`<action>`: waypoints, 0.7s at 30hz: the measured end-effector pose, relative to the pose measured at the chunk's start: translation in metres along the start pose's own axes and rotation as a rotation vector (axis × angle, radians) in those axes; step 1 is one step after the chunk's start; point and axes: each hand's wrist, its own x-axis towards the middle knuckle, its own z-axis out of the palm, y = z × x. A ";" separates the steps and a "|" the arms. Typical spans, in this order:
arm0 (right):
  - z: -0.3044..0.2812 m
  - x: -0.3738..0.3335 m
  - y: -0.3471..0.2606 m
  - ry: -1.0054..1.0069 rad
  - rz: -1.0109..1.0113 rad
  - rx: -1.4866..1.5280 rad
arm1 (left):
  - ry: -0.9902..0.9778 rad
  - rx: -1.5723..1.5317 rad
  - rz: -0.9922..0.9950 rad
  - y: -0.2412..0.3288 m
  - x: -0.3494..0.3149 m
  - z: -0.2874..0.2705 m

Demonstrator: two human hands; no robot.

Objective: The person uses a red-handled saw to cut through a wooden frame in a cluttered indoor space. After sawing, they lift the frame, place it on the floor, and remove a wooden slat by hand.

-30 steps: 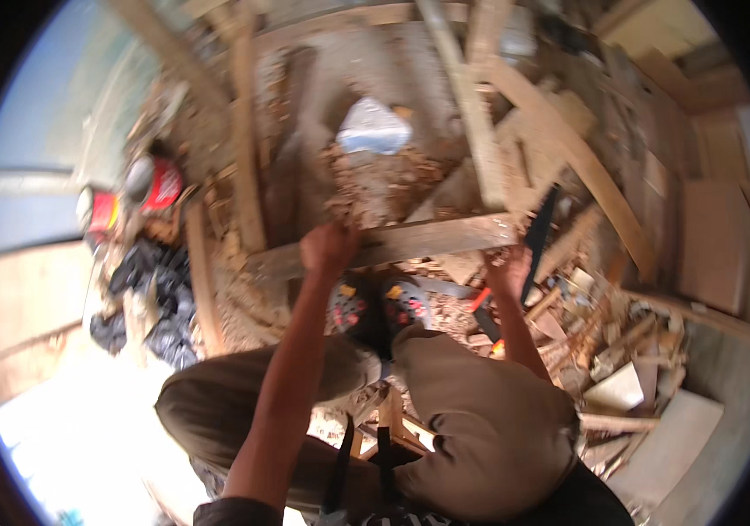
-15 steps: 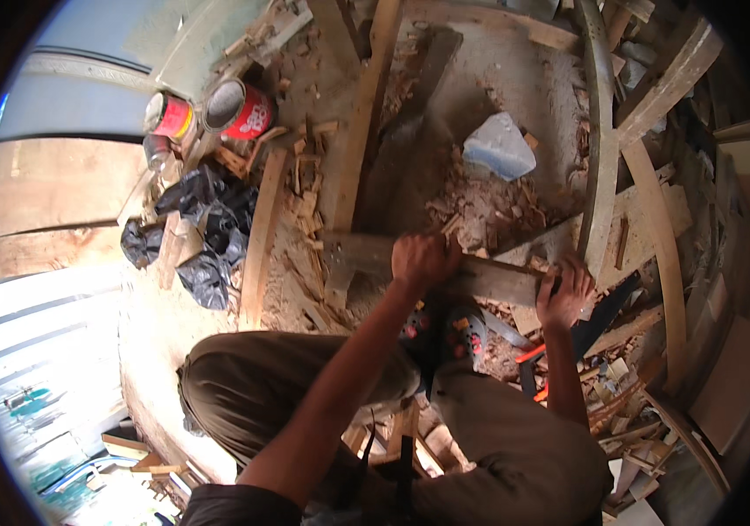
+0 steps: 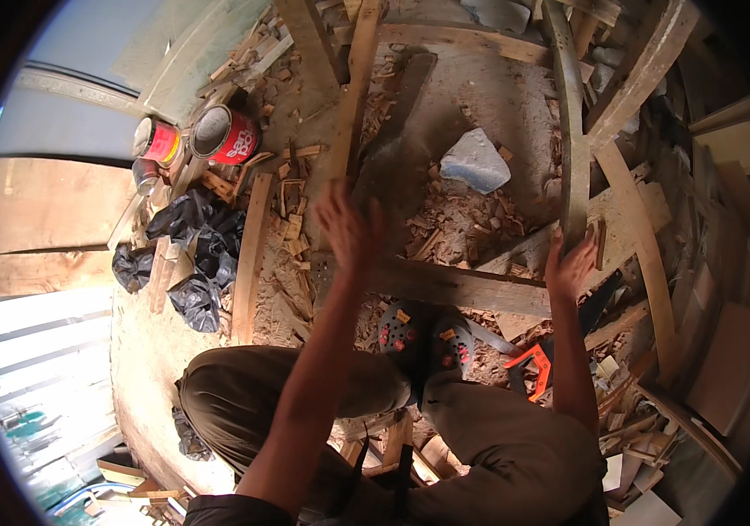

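A wooden crosspiece (image 3: 463, 286) lies across in front of my feet, between two long wooden beams. My left hand (image 3: 349, 230) is over the near end of the left beam (image 3: 356, 96), fingers spread and slightly blurred, holding nothing. Beside the right beam (image 3: 573, 131), near the crosspiece's right end, my right hand (image 3: 570, 265) has its fingers stretched out and grips nothing. Whether either palm touches wood I cannot tell. A handsaw with an orange and black handle (image 3: 534, 370) rests by my right forearm, its blade partly hidden.
A pale stone block (image 3: 476, 161) sits among wood chips inside the frame. Two red paint cans (image 3: 233, 140) and black plastic bags (image 3: 208, 223) are at left. A loose plank (image 3: 253, 259) stands nearby. Offcuts and a curved wooden strip (image 3: 642, 237) crowd the right.
Both hands have let go of the crosspiece. My left hand has moved left and away from me; the right has opened beside the right beam. The whole view has shifted slightly.
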 end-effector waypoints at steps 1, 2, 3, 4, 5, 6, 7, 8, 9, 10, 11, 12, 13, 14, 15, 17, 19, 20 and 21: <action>0.001 0.000 -0.002 -0.072 0.044 -0.011 | -0.084 0.029 -0.121 -0.019 -0.003 0.004; 0.002 0.003 -0.008 -0.142 0.081 -0.016 | -0.158 0.061 -0.246 -0.044 -0.009 0.016; 0.005 0.002 -0.010 -0.226 0.111 -0.027 | -0.241 0.096 -0.384 -0.048 -0.011 0.012; 0.014 -0.001 -0.007 -0.172 0.089 -0.032 | -0.268 0.079 -0.415 -0.050 -0.012 0.012; 0.015 0.000 -0.003 -0.169 0.094 -0.034 | -0.295 0.061 -0.447 -0.050 -0.011 0.014; 0.015 -0.002 -0.001 -0.172 0.101 -0.035 | -0.323 0.046 -0.480 -0.045 -0.008 0.010; 0.015 -0.003 0.001 -0.165 0.114 -0.031 | -0.345 0.042 -0.481 -0.042 -0.004 0.009; 0.022 -0.006 0.012 -0.117 0.059 -0.105 | -0.366 0.037 -0.483 -0.037 -0.002 0.008; 0.022 -0.006 0.011 -0.101 0.030 -0.087 | -0.379 0.040 -0.485 -0.039 0.001 0.007; 0.016 -0.003 0.005 -0.141 0.042 -0.078 | -0.376 0.036 -0.485 -0.042 -0.002 0.006; 0.010 -0.001 -0.001 -0.180 0.054 -0.069 | -0.373 0.033 -0.484 -0.044 -0.004 0.006; 0.007 0.001 -0.008 -0.236 0.085 -0.067 | -0.365 0.023 -0.476 -0.046 -0.003 0.004; 0.007 0.002 -0.009 -0.211 0.061 -0.063 | -0.347 0.008 -0.477 -0.045 -0.002 0.004; 0.009 0.002 -0.010 -0.186 0.036 -0.058 | -0.329 -0.007 -0.479 -0.045 -0.003 0.002; 0.009 0.002 -0.009 -0.157 0.014 -0.058 | -0.312 -0.028 -0.478 -0.047 -0.003 0.001; 0.011 0.007 -0.008 -0.129 0.029 -0.045 | -0.317 -0.231 -0.484 -0.065 -0.001 0.006; 0.017 0.005 0.003 -0.079 0.008 -0.015 | -0.278 -0.349 -0.380 -0.092 -0.006 0.010; 0.017 0.005 0.010 -0.062 -0.003 -0.013 | -0.233 -0.366 -0.268 -0.119 -0.006 0.003; 0.019 0.007 0.013 -0.046 -0.008 -0.005 | -0.188 -0.377 -0.150 -0.149 -0.009 -0.005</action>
